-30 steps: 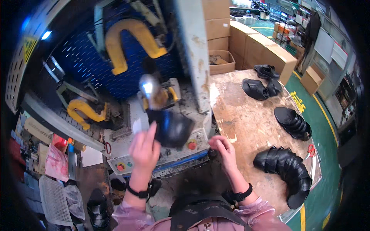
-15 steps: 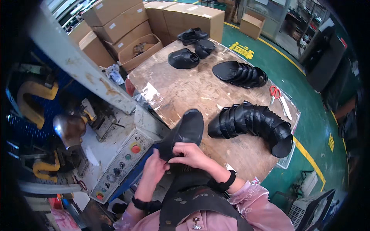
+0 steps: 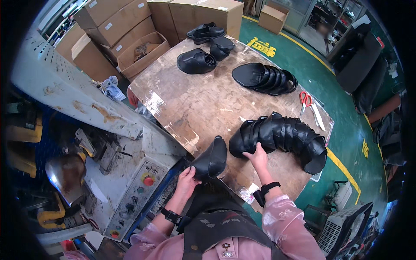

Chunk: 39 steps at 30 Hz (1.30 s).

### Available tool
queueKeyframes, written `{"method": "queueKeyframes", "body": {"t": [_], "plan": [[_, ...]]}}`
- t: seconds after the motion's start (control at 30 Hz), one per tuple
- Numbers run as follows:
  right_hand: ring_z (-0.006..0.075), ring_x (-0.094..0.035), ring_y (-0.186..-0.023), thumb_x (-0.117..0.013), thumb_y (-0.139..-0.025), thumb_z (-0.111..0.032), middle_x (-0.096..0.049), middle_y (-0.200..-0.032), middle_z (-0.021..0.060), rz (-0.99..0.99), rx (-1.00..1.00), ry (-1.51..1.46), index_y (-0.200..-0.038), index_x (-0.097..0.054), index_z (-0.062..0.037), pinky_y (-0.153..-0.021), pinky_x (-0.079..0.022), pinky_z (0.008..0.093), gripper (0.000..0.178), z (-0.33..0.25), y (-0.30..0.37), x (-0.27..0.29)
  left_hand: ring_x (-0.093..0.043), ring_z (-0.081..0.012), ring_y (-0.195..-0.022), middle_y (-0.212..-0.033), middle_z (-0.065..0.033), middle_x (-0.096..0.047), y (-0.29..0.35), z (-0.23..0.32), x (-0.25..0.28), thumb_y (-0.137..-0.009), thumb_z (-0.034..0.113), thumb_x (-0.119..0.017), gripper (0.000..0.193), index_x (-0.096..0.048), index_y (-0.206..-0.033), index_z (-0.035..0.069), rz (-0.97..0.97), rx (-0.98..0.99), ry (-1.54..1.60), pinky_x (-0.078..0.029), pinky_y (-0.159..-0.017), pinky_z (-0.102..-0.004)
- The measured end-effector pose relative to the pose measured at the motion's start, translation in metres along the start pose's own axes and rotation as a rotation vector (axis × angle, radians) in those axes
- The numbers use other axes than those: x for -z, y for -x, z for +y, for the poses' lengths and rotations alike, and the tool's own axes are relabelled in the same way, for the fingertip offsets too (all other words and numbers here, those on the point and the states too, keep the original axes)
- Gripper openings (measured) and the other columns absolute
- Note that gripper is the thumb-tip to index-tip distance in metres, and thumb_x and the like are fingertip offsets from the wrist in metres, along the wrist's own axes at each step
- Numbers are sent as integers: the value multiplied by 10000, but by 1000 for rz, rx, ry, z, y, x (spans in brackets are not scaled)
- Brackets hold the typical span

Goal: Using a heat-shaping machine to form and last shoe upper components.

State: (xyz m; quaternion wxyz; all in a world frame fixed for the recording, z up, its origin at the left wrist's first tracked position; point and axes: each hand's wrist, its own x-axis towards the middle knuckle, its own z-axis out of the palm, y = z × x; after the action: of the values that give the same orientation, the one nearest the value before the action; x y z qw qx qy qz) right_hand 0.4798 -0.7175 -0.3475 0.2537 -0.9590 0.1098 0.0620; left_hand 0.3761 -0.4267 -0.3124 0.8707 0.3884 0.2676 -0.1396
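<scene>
Head view: your left hand holds a black shoe upper, your right meets a nested row

Your left hand (image 3: 187, 181) grasps a single black shoe upper (image 3: 211, 161) by its near end, thumb and fingers closed around the edge. The upper slants up and away at the near left edge of the wooden table (image 3: 182, 104); whether it touches the board is hard to see. Your right hand (image 3: 259, 158) lies against the left end of a curved row of nested black uppers (image 3: 284, 136), fingers and thumb apart on the leather; whether it grips is not clear. Beyond that row lie red-handled scissors (image 3: 305, 100) and, farther off, a shorter nested stack (image 3: 266, 79).

As for writing, the brown cartons (image 3: 119, 31) at far left carry small white labels (image 3: 108, 26), their print too fine to read. Bold yellow characters (image 3: 262, 47) are painted on the green floor (image 3: 299, 58) beyond the table. At near left, the machine's control panel (image 3: 134, 201) has small dark markings around its red button (image 3: 148, 180). Your dark apron (image 3: 225, 227) shows faint pale printing across the chest.
</scene>
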Motion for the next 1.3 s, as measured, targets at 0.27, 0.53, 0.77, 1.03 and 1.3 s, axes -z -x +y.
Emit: {"method": "queueKeyframes", "body": {"t": [0.27, 0.53, 0.77, 1.03, 1.3], "plan": [[377, -610, -824, -823, -614, -260, -631, -855, 209, 202, 89, -165, -925, -516, 8, -710, -483, 407, 513, 16, -17, 29, -594, -129, -765, -930, -27, -642, -48, -31, -35, -906, 312, -576, 289, -590, -1068, 73, -10, 118, 102, -464, -586, -271], [338, -632, -835, -827, -618, -187, -640, -877, 200, 171, 234, -84, -930, -540, 16, -727, -495, 370, 470, 23, -17, 23, -597, -165, -775, -928, -47, -615, -131, -94, -117, -898, 362, -580, 325, -558, -1084, 97, 6, 196, 151, -518, -594, -318], [325, -611, -864, -790, -683, -279, -612, -923, 211, -65, 144, -86, -1012, -549, -13, -777, -482, 358, 487, 11, -6, 9, -589, -186, -897, -973, -62, -612, -103, -103, -56, -910, 317, -568, 323, -553, -1113, 65, 378, -213, -400, -521, -654, -304], [277, -563, -1032, -577, -892, -147, -556, -1197, 186, 310, 494, -336, -1197, -508, 28, -916, -448, 355, 358, 68, 35, 8, -610, -114, -710, -850, -48, -640, 133, -128, 161, -938, 243, -507, 227, -622, -1035, 72, 373, -80, -265, -511, -594, -257], [146, -580, -871, -543, -831, 42, -611, -943, 81, -902, 1200, -469, -965, -599, 9, -756, -453, 253, 149, -177, 281, -152, -630, -312, -797, -896, -113, -658, 479, -175, 365, -796, 114, -586, 224, -630, -1013, 79, 1834, -434, -805, -500, -705, -369]]}}
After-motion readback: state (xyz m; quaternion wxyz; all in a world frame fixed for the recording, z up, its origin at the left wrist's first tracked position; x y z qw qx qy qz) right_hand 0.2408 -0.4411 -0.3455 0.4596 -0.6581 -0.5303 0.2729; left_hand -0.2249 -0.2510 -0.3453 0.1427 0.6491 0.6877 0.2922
